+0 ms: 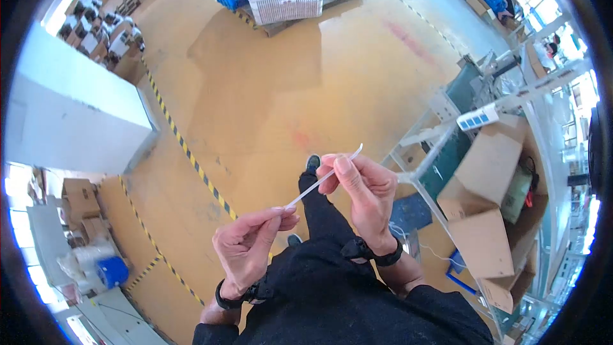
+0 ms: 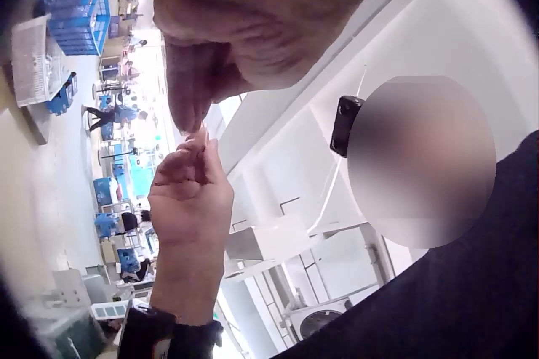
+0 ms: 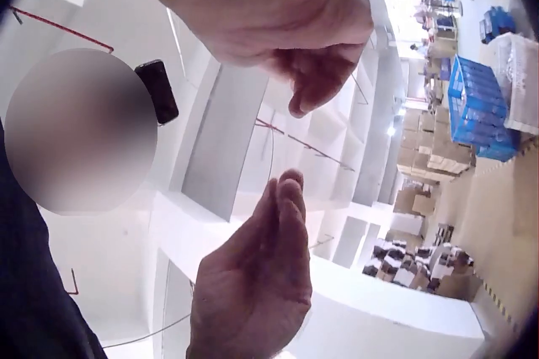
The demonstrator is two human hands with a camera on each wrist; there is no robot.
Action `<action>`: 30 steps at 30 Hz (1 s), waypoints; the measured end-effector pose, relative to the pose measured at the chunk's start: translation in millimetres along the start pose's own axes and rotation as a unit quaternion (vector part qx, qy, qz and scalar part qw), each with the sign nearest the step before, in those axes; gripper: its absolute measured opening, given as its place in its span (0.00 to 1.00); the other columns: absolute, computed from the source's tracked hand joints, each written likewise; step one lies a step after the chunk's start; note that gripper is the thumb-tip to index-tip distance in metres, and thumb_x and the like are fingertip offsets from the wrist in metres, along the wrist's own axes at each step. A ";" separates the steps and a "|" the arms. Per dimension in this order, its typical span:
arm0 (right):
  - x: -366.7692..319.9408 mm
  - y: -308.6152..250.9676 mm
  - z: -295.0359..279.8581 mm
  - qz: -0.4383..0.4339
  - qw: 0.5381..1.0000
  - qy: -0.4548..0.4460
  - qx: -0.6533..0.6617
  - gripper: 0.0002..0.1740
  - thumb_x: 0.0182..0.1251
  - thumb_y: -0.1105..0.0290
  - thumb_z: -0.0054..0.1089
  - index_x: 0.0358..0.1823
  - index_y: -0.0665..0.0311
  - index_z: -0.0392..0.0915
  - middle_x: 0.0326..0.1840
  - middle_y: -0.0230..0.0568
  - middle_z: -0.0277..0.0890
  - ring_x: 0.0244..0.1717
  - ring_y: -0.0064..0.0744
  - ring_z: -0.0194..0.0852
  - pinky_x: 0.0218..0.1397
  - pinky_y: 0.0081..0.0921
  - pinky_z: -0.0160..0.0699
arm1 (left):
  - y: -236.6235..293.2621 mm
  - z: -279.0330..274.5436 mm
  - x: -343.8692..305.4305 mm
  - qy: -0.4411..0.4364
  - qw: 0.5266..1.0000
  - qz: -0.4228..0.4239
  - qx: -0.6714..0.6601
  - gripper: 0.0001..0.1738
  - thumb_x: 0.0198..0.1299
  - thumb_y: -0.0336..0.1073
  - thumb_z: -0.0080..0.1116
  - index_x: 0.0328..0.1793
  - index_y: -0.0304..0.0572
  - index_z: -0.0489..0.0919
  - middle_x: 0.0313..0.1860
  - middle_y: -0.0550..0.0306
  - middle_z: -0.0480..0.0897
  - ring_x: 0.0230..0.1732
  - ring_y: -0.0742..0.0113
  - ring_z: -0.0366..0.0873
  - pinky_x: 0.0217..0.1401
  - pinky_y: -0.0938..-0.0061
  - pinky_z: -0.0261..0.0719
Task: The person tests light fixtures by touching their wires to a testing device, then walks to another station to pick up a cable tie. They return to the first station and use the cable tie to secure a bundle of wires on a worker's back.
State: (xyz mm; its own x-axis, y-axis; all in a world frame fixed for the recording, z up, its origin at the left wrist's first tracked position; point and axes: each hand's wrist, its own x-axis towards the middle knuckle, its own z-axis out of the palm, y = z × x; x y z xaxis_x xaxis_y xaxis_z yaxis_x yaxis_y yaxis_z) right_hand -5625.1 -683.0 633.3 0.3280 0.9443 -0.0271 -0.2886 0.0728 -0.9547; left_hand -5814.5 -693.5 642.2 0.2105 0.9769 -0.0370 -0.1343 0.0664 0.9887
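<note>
A thin white strip (image 1: 313, 186), probably plastic, stretches on a slant between the two hands in the head view. The left hand (image 1: 250, 243) pinches its lower end between thumb and fingertips. Thumb and fingers of the right hand (image 1: 363, 195) pinch it near the upper end, and a short bent tip sticks out beyond them. In the left wrist view the left hand (image 2: 269, 22) is large at the top, with the right hand (image 2: 192, 199) below it. The right wrist view has the right hand (image 3: 278, 14) above and the left hand (image 3: 253, 283) below, fingers together.
Open cardboard boxes (image 1: 479, 243) stand on a metal-framed rack at the right. Blue crates and a white basket (image 1: 287, 5) sit on a pallet ahead. A white pillar (image 1: 76, 108) rises at left, beside yellow-black floor tape (image 1: 183, 144). Cartons and a blue roll (image 1: 112, 271) lie lower left.
</note>
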 end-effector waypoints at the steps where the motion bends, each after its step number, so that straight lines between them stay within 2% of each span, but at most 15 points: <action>1: 30.4 4.8 -3.0 -0.006 1.000 0.012 0.000 0.14 0.77 0.68 0.59 0.46 0.73 0.86 0.36 0.42 0.86 0.29 0.25 0.82 0.37 0.20 0.81 | -0.7 3.8 29.6 0.000 1.000 0.005 0.013 0.10 0.71 0.20 0.54 0.53 0.23 0.83 0.47 0.42 0.88 0.48 0.61 0.89 0.56 0.69 0.87; 2: 66.6 7.8 -7.3 -0.018 1.000 0.023 0.000 0.13 0.77 0.69 0.58 0.46 0.74 0.86 0.36 0.42 0.86 0.29 0.25 0.82 0.37 0.20 0.81 | -0.2 12.0 66.2 0.003 0.999 0.007 0.033 0.10 0.71 0.20 0.54 0.53 0.23 0.83 0.47 0.42 0.89 0.48 0.61 0.89 0.56 0.69 0.87; 5: 163.4 -4.2 -27.4 -0.175 0.963 0.024 -0.201 0.11 0.78 0.73 0.57 0.50 0.74 0.84 0.38 0.37 0.85 0.31 0.22 0.81 0.35 0.22 0.81 | 16.8 42.7 167.0 -0.016 0.996 0.006 0.093 0.10 0.71 0.20 0.55 0.53 0.23 0.83 0.45 0.43 0.89 0.47 0.61 0.89 0.56 0.69 0.87; 7: 219.8 -21.3 -28.9 -0.126 0.984 0.063 -0.110 0.11 0.77 0.74 0.57 0.50 0.74 0.84 0.37 0.36 0.85 0.31 0.23 0.81 0.36 0.22 0.82 | 26.7 56.8 225.6 -0.033 0.991 0.029 0.130 0.10 0.71 0.20 0.55 0.53 0.24 0.84 0.45 0.44 0.89 0.47 0.61 0.89 0.55 0.69 0.87; 8: 246.4 -32.9 -41.2 -0.105 0.989 0.079 -0.066 0.10 0.77 0.74 0.58 0.50 0.74 0.84 0.37 0.36 0.85 0.31 0.23 0.81 0.36 0.23 0.83 | 31.2 72.6 256.0 -0.058 0.986 -0.005 0.155 0.10 0.71 0.21 0.56 0.53 0.24 0.84 0.44 0.44 0.89 0.47 0.60 0.89 0.55 0.69 0.87; 10: 295.3 -58.1 -72.0 -0.062 0.995 -0.006 -0.076 0.11 0.77 0.74 0.58 0.51 0.74 0.84 0.38 0.38 0.85 0.35 0.24 0.83 0.42 0.23 0.84 | 36.8 96.3 321.9 -0.110 0.972 -0.051 0.203 0.09 0.71 0.22 0.56 0.53 0.24 0.83 0.43 0.44 0.89 0.46 0.60 0.89 0.53 0.69 0.88; 12: 343.7 -62.6 -106.9 -0.040 0.993 -0.110 -0.026 0.12 0.78 0.76 0.54 0.52 0.77 0.83 0.40 0.45 0.85 0.39 0.29 0.85 0.44 0.27 0.86 | 16.1 120.6 389.3 -0.156 0.979 -0.065 0.115 0.08 0.72 0.23 0.57 0.51 0.24 0.82 0.43 0.43 0.89 0.45 0.60 0.89 0.52 0.69 0.89; 15: 414.7 -53.8 -148.6 -0.057 0.991 -0.117 0.007 0.13 0.79 0.76 0.51 0.54 0.78 0.81 0.42 0.49 0.86 0.41 0.33 0.86 0.46 0.30 0.87 | -10.9 161.3 491.8 -0.206 0.972 -0.101 0.043 0.07 0.72 0.25 0.57 0.49 0.24 0.80 0.42 0.43 0.88 0.44 0.60 0.89 0.50 0.69 0.90; 18: 497.0 -39.3 -199.6 -0.082 0.995 -0.041 0.033 0.13 0.80 0.75 0.51 0.55 0.78 0.80 0.43 0.52 0.85 0.41 0.37 0.87 0.47 0.32 0.88 | -47.1 205.6 601.6 -0.251 0.958 -0.140 -0.024 0.08 0.73 0.27 0.56 0.47 0.24 0.78 0.42 0.43 0.88 0.44 0.60 0.89 0.51 0.69 0.90; 19: 525.4 -39.9 -212.9 -0.055 0.997 0.016 0.058 0.14 0.80 0.72 0.52 0.54 0.77 0.80 0.40 0.51 0.85 0.37 0.37 0.86 0.44 0.32 0.88 | -54.4 222.2 637.4 -0.271 0.948 -0.158 -0.047 0.08 0.73 0.27 0.56 0.47 0.24 0.78 0.42 0.43 0.88 0.43 0.60 0.89 0.51 0.69 0.90; 22: 617.5 -48.8 -262.9 -0.006 0.983 0.074 0.168 0.14 0.80 0.70 0.54 0.53 0.76 0.80 0.36 0.48 0.84 0.32 0.35 0.84 0.38 0.29 0.86 | -75.2 291.6 740.4 -0.337 0.927 -0.163 -0.025 0.08 0.73 0.27 0.57 0.47 0.25 0.78 0.42 0.43 0.88 0.44 0.60 0.89 0.51 0.68 0.90; 23: 643.9 -66.0 -273.2 0.005 0.974 0.099 0.206 0.14 0.79 0.69 0.56 0.53 0.74 0.80 0.33 0.45 0.83 0.29 0.32 0.82 0.33 0.26 0.83 | -69.0 321.0 770.7 -0.354 0.920 -0.166 -0.006 0.07 0.73 0.27 0.57 0.47 0.26 0.81 0.41 0.45 0.89 0.43 0.64 0.89 0.52 0.71 0.89; 26: 704.8 -111.3 -323.9 -0.053 0.951 0.209 0.222 0.12 0.79 0.68 0.57 0.50 0.71 0.81 0.33 0.44 0.83 0.29 0.30 0.81 0.31 0.23 0.82 | -49.7 419.0 859.5 -0.480 0.860 -0.124 0.121 0.07 0.72 0.26 0.57 0.47 0.28 0.84 0.39 0.49 0.89 0.43 0.68 0.88 0.51 0.73 0.87; 27: 722.2 -120.4 -346.6 -0.068 0.940 0.247 0.225 0.10 0.79 0.67 0.57 0.45 0.68 0.80 0.32 0.44 0.82 0.28 0.29 0.81 0.29 0.22 0.81 | -46.3 452.2 884.5 -0.507 0.842 -0.126 0.133 0.07 0.72 0.26 0.57 0.47 0.28 0.84 0.38 0.50 0.89 0.42 0.69 0.88 0.51 0.74 0.86; 30: 780.7 -132.2 -426.6 -0.122 0.904 0.329 0.243 0.11 0.80 0.64 0.56 0.45 0.65 0.78 0.32 0.40 0.80 0.29 0.28 0.79 0.28 0.20 0.78 | -58.7 568.6 955.1 -0.571 0.801 -0.100 0.149 0.08 0.72 0.27 0.57 0.48 0.29 0.85 0.38 0.51 0.89 0.42 0.70 0.87 0.50 0.75 0.84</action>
State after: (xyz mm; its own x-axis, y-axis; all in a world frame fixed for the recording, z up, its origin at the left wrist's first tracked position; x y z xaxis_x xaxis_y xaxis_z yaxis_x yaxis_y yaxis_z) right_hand -4947.1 -92.4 611.9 0.8534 0.4970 -0.1573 -0.4446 0.5363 -0.7175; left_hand -5054.9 120.1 631.4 0.9704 0.1184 -0.2106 0.2143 -0.0197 0.9766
